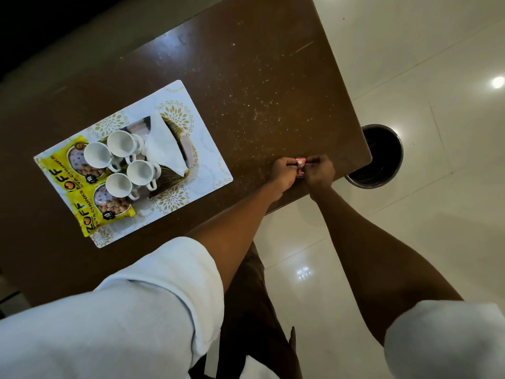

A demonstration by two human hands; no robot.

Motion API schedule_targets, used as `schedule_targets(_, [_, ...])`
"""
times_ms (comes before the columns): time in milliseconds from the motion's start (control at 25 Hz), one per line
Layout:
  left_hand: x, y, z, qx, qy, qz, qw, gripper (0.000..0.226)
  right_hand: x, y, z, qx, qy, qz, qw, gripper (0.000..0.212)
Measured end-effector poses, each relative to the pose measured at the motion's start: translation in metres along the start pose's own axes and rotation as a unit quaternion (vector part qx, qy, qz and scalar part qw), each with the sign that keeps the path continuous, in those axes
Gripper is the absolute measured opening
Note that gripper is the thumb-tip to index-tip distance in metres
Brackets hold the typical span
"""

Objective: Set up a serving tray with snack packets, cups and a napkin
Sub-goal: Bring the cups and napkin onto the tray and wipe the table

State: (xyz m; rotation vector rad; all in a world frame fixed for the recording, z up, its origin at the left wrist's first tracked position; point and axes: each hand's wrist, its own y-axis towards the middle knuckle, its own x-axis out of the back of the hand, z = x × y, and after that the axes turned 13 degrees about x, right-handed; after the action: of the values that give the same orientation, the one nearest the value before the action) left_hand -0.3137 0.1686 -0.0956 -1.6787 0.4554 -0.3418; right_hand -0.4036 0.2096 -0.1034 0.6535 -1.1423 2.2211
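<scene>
White short sleeves [136, 310] lay nearest the camera, both bare forearms reaching to the near right corner of the brown speckled table [259, 91]. The left hand [282, 173] and right hand [321, 173] were held close together, each pinching one end of a small red-and-pink sachet [300, 166]. Well apart to the left stood the white rectangular gold-patterned serving tray [207, 149]. It carried four white ceramic cups [140, 172], two yellow snack packets [58, 170] and a folded white napkin [164, 149]. A dark round bin [379, 157] stood on the floor just right of the table corner.

Tiny red packet [300, 161], print illegibly small
</scene>
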Motion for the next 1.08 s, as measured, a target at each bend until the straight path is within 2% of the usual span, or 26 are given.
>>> schedule_targets(160, [0.035, -0.004, -0.002, -0.024, -0.006, -0.036, 0.999, 0.037, -0.025, -0.002, 0.026, 0.036, -0.021, 0.05, 0.998, 0.027])
schedule_targets(360, [0.122, -0.011, 0.0, -0.054, -0.019, -0.125, 0.99, 0.036, -0.093, -0.025, 0.089, 0.102, -0.03, 0.111, 0.988, 0.028])
schedule_targets(560, [0.188, -0.013, 0.014, -0.136, -0.048, -0.215, 0.966, 0.032, -0.155, -0.057, 0.142, 0.186, -0.059, 0.164, 0.967, 0.026])
schedule_targets(840, [0.197, -0.013, 0.018, -0.153, -0.102, -0.219, 0.958, 0.031, -0.166, -0.063, 0.156, 0.235, -0.097, 0.179, 0.95, 0.029])
schedule_targets(1080, [0.196, -0.017, 0.02, -0.165, -0.11, -0.217, 0.956, 0.032, -0.165, -0.067, 0.156, 0.245, -0.094, 0.182, 0.948, 0.03])
